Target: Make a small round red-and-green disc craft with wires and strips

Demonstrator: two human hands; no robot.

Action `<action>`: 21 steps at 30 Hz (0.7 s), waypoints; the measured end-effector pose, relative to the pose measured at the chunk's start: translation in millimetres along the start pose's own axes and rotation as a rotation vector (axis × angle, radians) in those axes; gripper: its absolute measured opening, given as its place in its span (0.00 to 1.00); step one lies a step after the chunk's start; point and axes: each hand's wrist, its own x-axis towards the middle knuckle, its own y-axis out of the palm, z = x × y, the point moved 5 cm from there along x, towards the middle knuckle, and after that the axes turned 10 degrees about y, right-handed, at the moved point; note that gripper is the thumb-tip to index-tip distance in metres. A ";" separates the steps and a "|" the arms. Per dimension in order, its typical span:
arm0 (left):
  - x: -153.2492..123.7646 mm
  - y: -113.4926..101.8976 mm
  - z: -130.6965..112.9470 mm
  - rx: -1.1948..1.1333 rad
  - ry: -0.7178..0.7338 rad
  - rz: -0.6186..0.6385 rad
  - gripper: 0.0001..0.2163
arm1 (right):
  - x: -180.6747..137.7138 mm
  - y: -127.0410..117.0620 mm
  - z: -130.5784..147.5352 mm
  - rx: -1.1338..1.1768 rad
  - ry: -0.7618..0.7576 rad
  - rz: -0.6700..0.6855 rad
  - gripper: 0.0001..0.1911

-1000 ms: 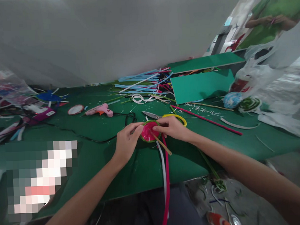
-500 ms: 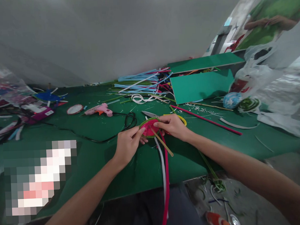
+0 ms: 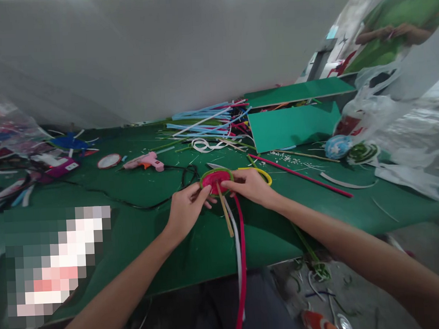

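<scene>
Both my hands hold a small round disc (image 3: 215,178), pink in the middle with a green coiled rim, just above the green table (image 3: 135,236). My left hand (image 3: 187,209) pinches its near left edge. My right hand (image 3: 250,185) grips its right side with closed fingers. A wooden stick (image 3: 225,212) runs from the disc's centre toward me. A red strip (image 3: 241,260) and a white strip (image 3: 237,241) hang from the disc over the table's front edge.
Scissors with yellow handles (image 3: 258,171) lie behind my right hand. A pink glue gun (image 3: 144,162) with a black cord (image 3: 159,202) lies to the left. Coloured strips (image 3: 206,121) are piled at the back, beside green foam sheets (image 3: 292,125). A person in green (image 3: 392,35) stands far right.
The disc has been turned and shifted slightly away from me; the stick now points more straight toward me instead of down-right. Both hands followed it.
</scene>
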 end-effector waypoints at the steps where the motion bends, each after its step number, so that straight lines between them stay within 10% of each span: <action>1: 0.0 -0.4 -0.6 0.015 0.005 -0.003 0.09 | 1.3 3.0 -3.2 0.000 0.033 0.042 0.12; 21: 0.6 3.8 -0.6 -0.096 -0.008 0.032 0.07 | 3.0 17.9 -12.3 0.355 0.202 0.233 0.12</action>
